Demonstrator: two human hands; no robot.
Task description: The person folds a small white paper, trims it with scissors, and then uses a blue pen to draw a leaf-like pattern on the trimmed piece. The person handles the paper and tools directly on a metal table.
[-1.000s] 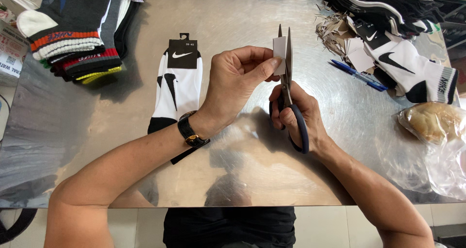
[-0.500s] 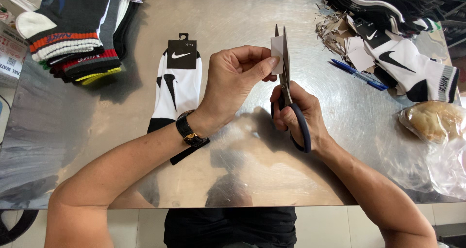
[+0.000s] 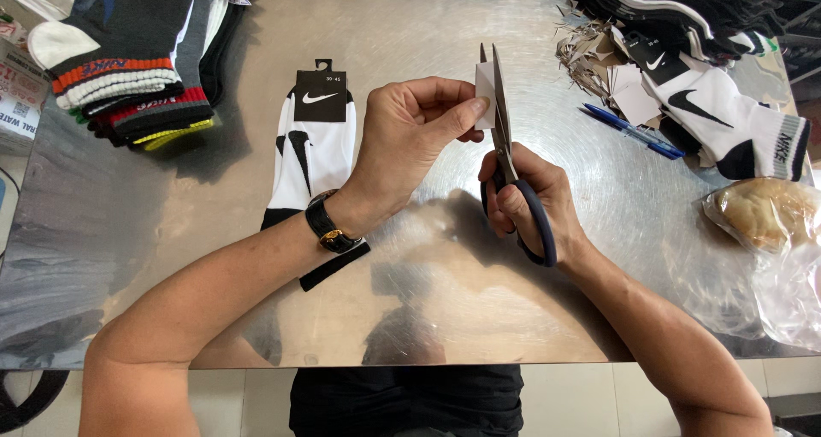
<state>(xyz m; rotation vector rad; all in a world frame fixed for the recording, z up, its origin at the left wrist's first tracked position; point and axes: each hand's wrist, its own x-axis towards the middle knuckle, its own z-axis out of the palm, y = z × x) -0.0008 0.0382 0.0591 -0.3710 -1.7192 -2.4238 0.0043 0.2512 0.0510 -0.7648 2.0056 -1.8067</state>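
My left hand (image 3: 410,142) pinches a small white paper card (image 3: 484,108) between thumb and fingers above the steel table (image 3: 428,300). My right hand (image 3: 528,199) grips scissors (image 3: 505,146) with dark blue handles; the blades point away from me and straddle the card's right edge. Left of my left hand lies a white and black sock pair (image 3: 310,150) with a black hang tag. A black watch sits on my left wrist.
A stack of folded socks (image 3: 128,69) lies at the far left. At the far right are dark socks (image 3: 676,9), paper scraps (image 3: 599,56), a blue pen (image 3: 631,131), a white sock (image 3: 727,121) and a bagged bread roll (image 3: 765,215).
The scissors and card shifted slightly left and the blades have come closer together on the card. My arms have otherwise stayed in place.
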